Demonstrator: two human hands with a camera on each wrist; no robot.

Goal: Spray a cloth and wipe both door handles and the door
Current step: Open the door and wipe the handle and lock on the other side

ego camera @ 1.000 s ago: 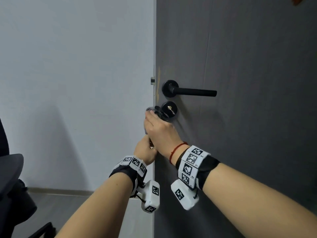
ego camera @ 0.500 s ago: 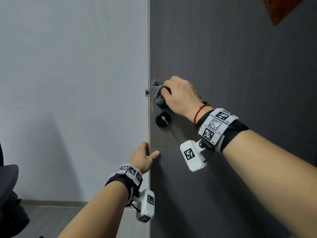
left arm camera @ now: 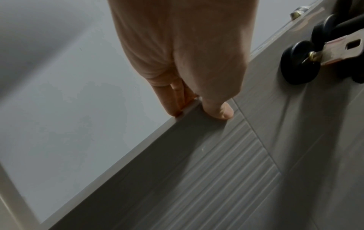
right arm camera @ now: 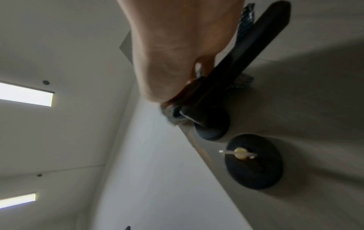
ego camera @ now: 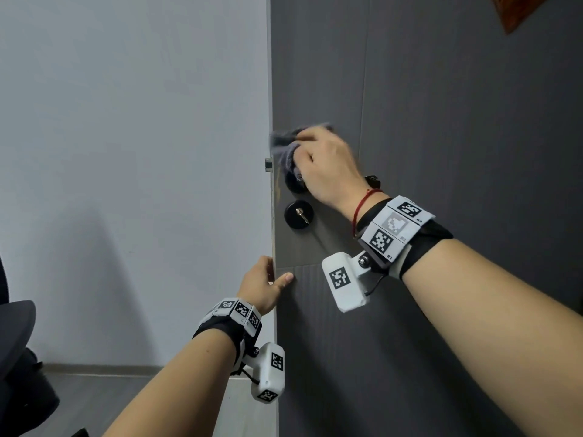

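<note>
The dark grey door (ego camera: 441, 121) stands ajar, its edge toward me. My right hand (ego camera: 325, 165) grips a grey cloth (ego camera: 288, 146) and presses it against the door just above the black lever handle (right arm camera: 244, 51), whose round base (ego camera: 295, 184) peeks out under the cloth. In the right wrist view the lever runs along under my palm. My left hand (ego camera: 265, 283) holds the door edge lower down: fingers (left arm camera: 171, 99) behind the edge, thumb (left arm camera: 220, 109) flat on the front face. The far-side handle is hidden.
A black round lock plate with a key in it (ego camera: 299, 214) sits just below the handle. The latch (ego camera: 268, 164) juts from the door edge. A white wall (ego camera: 126, 152) lies left, a dark office chair (ego camera: 15, 357) stands at the lower left, and a red-orange wall hanging (ego camera: 517, 11) is at the top right.
My right hand rose with the cloth from the lock plate to the lever handle, then slightly higher onto the door. My left hand let go near the lock and took the door edge lower down.
</note>
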